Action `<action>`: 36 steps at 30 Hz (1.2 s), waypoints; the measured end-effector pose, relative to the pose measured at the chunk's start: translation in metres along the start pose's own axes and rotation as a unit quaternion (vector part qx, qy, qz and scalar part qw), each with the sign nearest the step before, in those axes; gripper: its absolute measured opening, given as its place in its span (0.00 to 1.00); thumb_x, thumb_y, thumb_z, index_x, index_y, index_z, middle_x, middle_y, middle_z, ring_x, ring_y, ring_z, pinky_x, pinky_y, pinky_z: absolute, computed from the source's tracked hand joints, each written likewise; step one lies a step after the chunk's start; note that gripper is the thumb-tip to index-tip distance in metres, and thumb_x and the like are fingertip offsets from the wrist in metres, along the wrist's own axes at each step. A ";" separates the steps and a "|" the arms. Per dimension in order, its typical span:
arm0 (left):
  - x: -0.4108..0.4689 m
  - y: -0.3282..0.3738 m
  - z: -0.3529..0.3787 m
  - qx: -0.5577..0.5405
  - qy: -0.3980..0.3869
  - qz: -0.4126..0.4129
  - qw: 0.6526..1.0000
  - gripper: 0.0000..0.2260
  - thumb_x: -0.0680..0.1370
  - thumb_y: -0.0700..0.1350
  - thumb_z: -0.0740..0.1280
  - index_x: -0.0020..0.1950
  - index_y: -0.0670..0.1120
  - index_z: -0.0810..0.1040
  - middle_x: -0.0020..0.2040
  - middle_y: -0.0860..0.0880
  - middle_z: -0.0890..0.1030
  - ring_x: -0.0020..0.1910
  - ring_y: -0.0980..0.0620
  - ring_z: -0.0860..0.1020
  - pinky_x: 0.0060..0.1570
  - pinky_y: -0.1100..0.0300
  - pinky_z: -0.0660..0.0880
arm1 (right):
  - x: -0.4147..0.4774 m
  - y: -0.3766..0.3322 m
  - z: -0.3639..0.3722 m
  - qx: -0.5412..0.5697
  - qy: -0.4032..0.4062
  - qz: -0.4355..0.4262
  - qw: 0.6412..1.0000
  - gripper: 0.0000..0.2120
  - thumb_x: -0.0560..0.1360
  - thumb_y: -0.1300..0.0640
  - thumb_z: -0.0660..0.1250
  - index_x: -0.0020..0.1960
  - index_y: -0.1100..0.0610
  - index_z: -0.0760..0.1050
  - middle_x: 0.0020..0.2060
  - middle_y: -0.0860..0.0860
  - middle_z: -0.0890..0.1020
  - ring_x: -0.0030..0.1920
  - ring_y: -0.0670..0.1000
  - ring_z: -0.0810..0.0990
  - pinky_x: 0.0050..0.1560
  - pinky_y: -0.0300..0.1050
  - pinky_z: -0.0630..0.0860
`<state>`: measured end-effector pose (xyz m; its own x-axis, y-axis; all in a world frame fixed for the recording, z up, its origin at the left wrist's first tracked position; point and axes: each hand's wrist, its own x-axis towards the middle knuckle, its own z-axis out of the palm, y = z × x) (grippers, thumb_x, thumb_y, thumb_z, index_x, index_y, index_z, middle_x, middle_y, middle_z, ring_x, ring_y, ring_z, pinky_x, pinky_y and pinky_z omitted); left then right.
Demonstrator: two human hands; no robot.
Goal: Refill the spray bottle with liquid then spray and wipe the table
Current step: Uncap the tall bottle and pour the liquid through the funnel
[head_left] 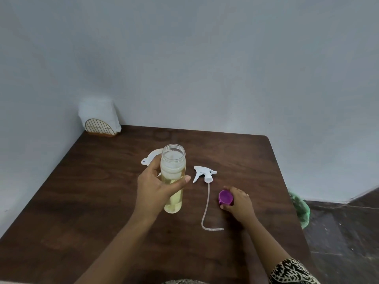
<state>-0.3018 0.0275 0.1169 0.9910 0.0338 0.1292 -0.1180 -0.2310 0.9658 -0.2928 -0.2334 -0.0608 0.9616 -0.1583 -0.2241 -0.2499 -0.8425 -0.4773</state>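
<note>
The left hand [158, 185] holds the open bottle [173, 179], the right hand [239, 201] grips the purple cap [225, 197]; a bump could spill it.

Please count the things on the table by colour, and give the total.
White: 3, the spray head, the flat piece behind the bottle, the napkins in their holder.
Purple: 1, the cap.
Clear with yellowish liquid: 1, the bottle.
Total: 5
</note>
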 end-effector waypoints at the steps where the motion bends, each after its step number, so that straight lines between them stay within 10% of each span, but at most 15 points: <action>1: 0.000 0.000 0.000 0.002 0.000 -0.001 1.000 0.25 0.62 0.42 0.81 0.57 0.49 0.79 0.49 0.57 0.83 0.49 0.60 0.81 0.50 0.64 0.78 | 0.000 -0.003 -0.002 0.031 -0.001 -0.001 1.000 0.40 0.65 0.51 0.77 0.73 0.50 0.63 0.69 0.48 0.71 0.70 0.52 0.66 0.70 0.50 0.61; 5: 0.000 0.002 -0.002 -0.005 -0.006 0.000 1.000 0.25 0.62 0.44 0.81 0.56 0.49 0.80 0.49 0.56 0.84 0.49 0.60 0.81 0.50 0.65 0.77 | -0.012 -0.044 -0.044 0.257 0.047 -0.068 0.963 0.33 0.73 0.63 0.70 0.72 0.47 0.61 0.68 0.47 0.71 0.70 0.48 0.68 0.68 0.41 0.64; 11: 0.006 0.017 -0.005 -0.027 -0.029 0.023 0.999 0.24 0.62 0.43 0.82 0.55 0.50 0.79 0.48 0.51 0.84 0.49 0.55 0.83 0.47 0.61 0.79 | -0.061 -0.152 -0.113 0.238 -0.184 -0.283 0.911 0.40 0.69 0.55 0.76 0.74 0.48 0.58 0.67 0.41 0.72 0.67 0.40 0.70 0.66 0.39 0.69; 19: 0.014 0.032 0.003 -0.080 -0.044 0.019 0.996 0.23 0.65 0.35 0.79 0.56 0.50 0.78 0.46 0.54 0.85 0.47 0.59 0.83 0.44 0.69 0.76 | -0.067 -0.193 -0.097 0.260 0.032 -0.242 0.934 0.32 0.61 0.50 0.74 0.62 0.48 0.65 0.52 0.39 0.80 0.50 0.40 0.80 0.46 0.37 0.76; 24: 0.027 0.020 -0.012 -0.057 -0.166 -0.033 0.984 0.36 0.62 0.54 0.80 0.68 0.56 0.73 0.62 0.57 0.79 0.63 0.57 0.76 0.62 0.56 0.73 | -0.060 -0.182 -0.099 0.263 0.047 -0.236 0.934 0.28 0.60 0.42 0.72 0.58 0.44 0.67 0.48 0.36 0.81 0.47 0.38 0.80 0.44 0.33 0.76; 27: 0.038 0.001 -0.030 -0.061 -0.062 -0.046 0.995 0.29 0.64 0.58 0.78 0.63 0.66 0.73 0.66 0.61 0.74 0.68 0.58 0.71 0.63 0.59 0.70 | -0.051 -0.171 -0.098 0.236 0.049 -0.216 0.946 0.31 0.60 0.42 0.73 0.59 0.45 0.67 0.52 0.40 0.81 0.51 0.41 0.80 0.52 0.42 0.78; 30: 0.048 -0.023 -0.045 -0.039 0.081 -0.108 0.990 0.19 0.74 0.49 0.72 0.64 0.56 0.75 0.62 0.56 0.77 0.62 0.57 0.74 0.57 0.62 0.72 | -0.041 -0.160 -0.097 0.205 0.040 -0.197 0.958 0.32 0.63 0.49 0.78 0.61 0.46 0.67 0.55 0.42 0.81 0.54 0.44 0.80 0.58 0.49 0.78; 36: 0.057 -0.047 -0.050 -0.053 0.080 -0.249 0.964 0.09 0.78 0.47 0.68 0.57 0.48 0.80 0.51 0.50 0.83 0.47 0.50 0.82 0.45 0.56 0.81 | -0.022 -0.149 -0.093 0.129 0.040 -0.182 0.974 0.36 0.64 0.49 0.78 0.67 0.48 0.65 0.60 0.45 0.78 0.57 0.48 0.78 0.60 0.49 0.76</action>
<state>-0.2427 0.0891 0.0900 0.9054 0.2656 -0.3314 0.3557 -0.0479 0.9334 -0.2662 -0.1524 0.0939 0.9950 0.0788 0.0615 0.0991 -0.6945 -0.7126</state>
